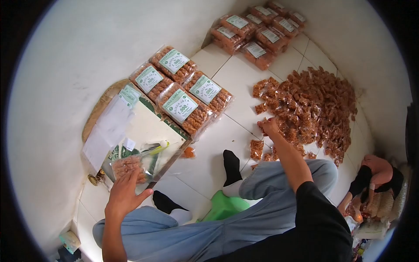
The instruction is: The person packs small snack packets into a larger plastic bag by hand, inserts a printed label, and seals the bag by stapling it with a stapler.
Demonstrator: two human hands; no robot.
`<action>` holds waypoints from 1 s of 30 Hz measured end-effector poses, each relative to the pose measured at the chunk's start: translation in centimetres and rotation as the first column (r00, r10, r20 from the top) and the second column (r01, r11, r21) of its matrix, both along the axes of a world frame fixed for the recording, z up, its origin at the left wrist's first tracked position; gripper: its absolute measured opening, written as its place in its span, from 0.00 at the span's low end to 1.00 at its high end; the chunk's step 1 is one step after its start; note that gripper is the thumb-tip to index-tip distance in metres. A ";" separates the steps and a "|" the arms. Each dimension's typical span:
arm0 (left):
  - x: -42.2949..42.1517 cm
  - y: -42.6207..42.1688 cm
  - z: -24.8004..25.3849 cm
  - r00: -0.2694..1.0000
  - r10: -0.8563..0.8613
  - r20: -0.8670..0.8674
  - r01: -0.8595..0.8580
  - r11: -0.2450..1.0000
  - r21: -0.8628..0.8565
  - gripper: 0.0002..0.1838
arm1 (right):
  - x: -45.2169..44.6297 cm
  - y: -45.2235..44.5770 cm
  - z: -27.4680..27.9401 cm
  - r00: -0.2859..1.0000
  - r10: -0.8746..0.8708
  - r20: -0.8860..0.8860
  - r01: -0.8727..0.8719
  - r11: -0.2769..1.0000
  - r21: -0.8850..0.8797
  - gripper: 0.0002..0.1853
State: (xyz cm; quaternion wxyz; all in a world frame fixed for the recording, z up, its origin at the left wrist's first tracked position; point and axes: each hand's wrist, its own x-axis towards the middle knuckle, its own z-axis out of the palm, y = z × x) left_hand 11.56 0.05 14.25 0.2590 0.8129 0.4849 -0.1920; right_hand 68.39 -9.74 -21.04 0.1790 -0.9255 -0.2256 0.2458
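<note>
My left hand (126, 194) lies with fingers stretched and thumb apart on a clear plastic bag (131, 168) partly filled with small brown snack packets. The bag rests on the near end of a low table (163, 131). At the left edge of a heap of small snack packets (318, 109) on the floor, my right hand (269, 126) has its fingers closed on a snack packet (263, 124), mostly hidden by the fingers. Yellow-green scissors (157, 147) lie beside the bag on the table.
Several filled, labelled snack bags (180, 105) stand at the table's far end, beside a stack of paper labels (107, 131). More labelled bags (257, 32) are stacked by the wall. A green stool (222, 207) is between my legs. Another person (375, 174) bends over at the right.
</note>
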 end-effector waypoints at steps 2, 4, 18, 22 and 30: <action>0.3 0.0 0.3 1.000 0.012 0.016 -0.012 1.000 -0.002 0.45 | -2.0 0.3 3.5 0.965 -0.188 -0.183 0.205 0.976 0.076 0.37; 0.2 -0.2 0.6 0.999 0.023 0.024 -0.023 1.000 -0.008 0.44 | -1.7 -0.1 3.3 0.912 -0.235 -0.337 0.289 0.950 0.118 0.37; -1.5 -2.4 2.3 0.987 -0.039 0.153 0.022 0.994 0.112 0.45 | -2.5 -1.3 6.2 0.818 0.131 -0.560 0.081 0.938 0.338 0.17; -1.7 -2.8 3.4 0.988 0.027 0.155 -0.032 0.999 0.034 0.46 | -2.0 -2.1 7.0 0.883 0.315 -0.347 -0.216 0.931 0.295 0.12; -2.5 -3.8 3.9 0.983 -0.002 0.186 -0.015 0.996 0.092 0.45 | -5.2 -2.7 7.4 0.439 0.859 -0.263 -0.890 0.374 -0.261 0.48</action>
